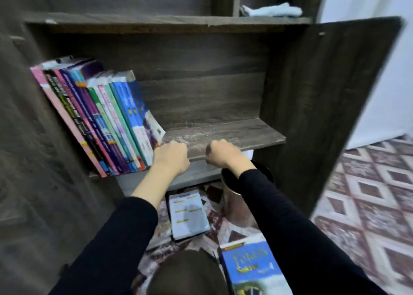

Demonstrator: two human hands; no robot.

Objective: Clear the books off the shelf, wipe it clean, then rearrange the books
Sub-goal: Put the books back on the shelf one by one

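Observation:
A row of several colourful books (96, 115) leans to the left on the dark wooden shelf (237, 131). My left hand (171, 158) is at the shelf's front edge, with its fingers curled round the lower corner of the rightmost blue book (136, 111). My right hand (223, 154) is a fist at the front edge, a little to the right, and holds nothing I can see. Pale dust (194, 136) lies on the bare board behind both hands. A light blue cloth (271, 10) lies on the shelf above, at the right.
An open cabinet door (335, 93) stands at the right. A dark round bin (237, 196) sits on the floor under my right wrist. Two books (187, 214) (252, 270) lie on the patterned floor (368, 194) below.

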